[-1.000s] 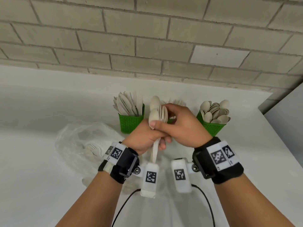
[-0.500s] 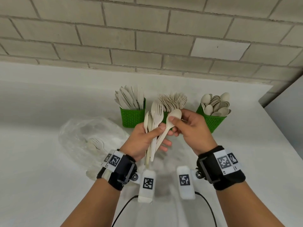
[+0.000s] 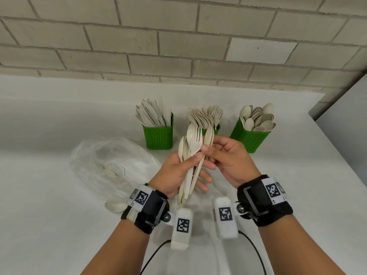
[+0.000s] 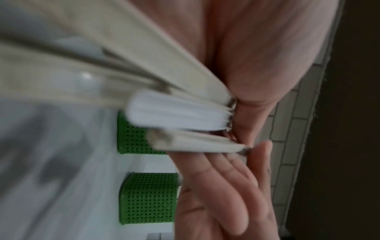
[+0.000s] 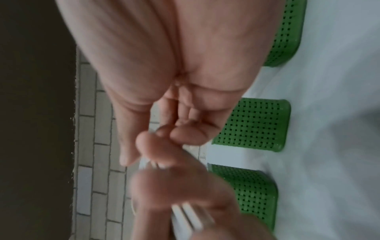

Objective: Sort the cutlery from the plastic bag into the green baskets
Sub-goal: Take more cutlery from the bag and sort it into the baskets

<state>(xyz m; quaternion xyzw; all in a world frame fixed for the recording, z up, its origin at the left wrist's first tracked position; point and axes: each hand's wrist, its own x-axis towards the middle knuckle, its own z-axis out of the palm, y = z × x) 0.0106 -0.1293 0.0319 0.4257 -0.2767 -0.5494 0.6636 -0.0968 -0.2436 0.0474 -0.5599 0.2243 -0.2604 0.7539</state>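
My left hand (image 3: pixel 185 168) grips a bundle of pale cutlery (image 3: pixel 191 147), forks and spoons, upright above the table. My right hand (image 3: pixel 211 150) pinches one spoon (image 3: pixel 209 134) at the bundle's right edge, just below its bowl. Behind the hands stand three green baskets: the left basket (image 3: pixel 157 136) holds knives, the middle basket (image 3: pixel 215 129) forks, the right basket (image 3: pixel 251 139) spoons. The clear plastic bag (image 3: pixel 103 155) lies at the left with a fork (image 3: pixel 117 169) inside. The bundle's handles (image 4: pixel 123 78) fill the blurred left wrist view.
A loose spoon (image 3: pixel 115 206) lies on the white table (image 3: pixel 39 195) beside my left wrist. A brick wall (image 3: pixel 178 46) rises behind the baskets. The table's right edge (image 3: pixel 337 155) runs near the spoon basket. Black cables trail toward me.
My right hand came off the top of the bundle and drew one spoon out to the right. That spoon now stands more upright beside the bundle. Both hands sit slightly lower.
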